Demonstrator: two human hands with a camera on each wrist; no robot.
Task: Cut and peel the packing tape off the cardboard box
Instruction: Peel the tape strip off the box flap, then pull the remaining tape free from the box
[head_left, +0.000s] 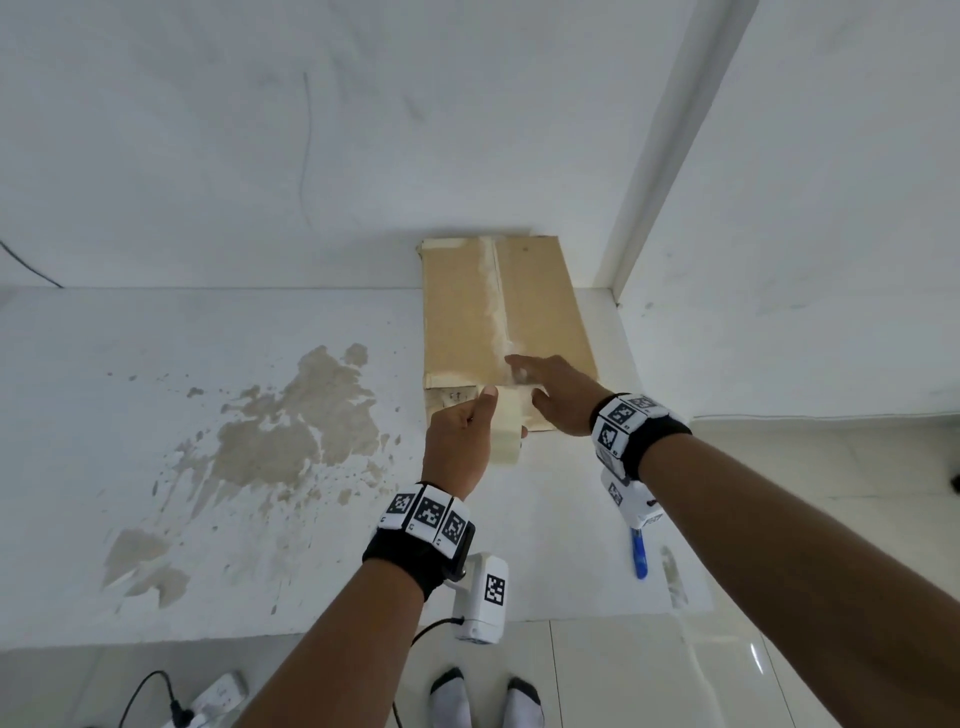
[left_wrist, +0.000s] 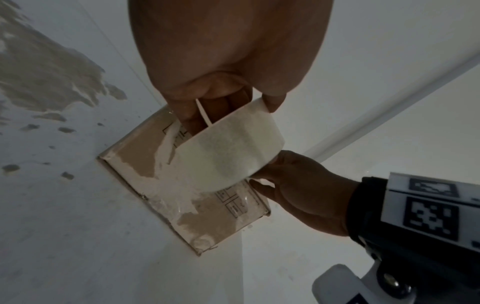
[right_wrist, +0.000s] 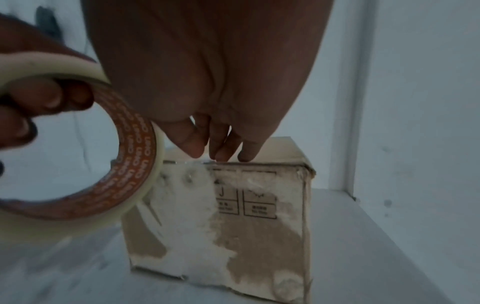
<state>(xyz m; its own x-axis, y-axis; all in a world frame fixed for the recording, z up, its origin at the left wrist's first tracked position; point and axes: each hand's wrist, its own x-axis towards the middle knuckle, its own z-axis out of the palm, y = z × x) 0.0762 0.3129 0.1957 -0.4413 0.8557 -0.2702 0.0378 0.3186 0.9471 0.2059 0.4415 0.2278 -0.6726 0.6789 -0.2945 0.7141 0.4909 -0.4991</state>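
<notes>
A brown cardboard box lies on the white table with its far end against the wall. A whitish tape strip runs along its top seam, and torn whitish patches cover its near face. My left hand grips a roll of clear packing tape, fingers through its orange core, just in front of the box's near top edge. My right hand rests with straight fingers pressed on that near top edge beside the roll.
A blue-handled cutter lies on the table at the right, under my right forearm. A large brownish stain marks the table to the left. A wall corner post stands right of the box. A power strip lies on the floor.
</notes>
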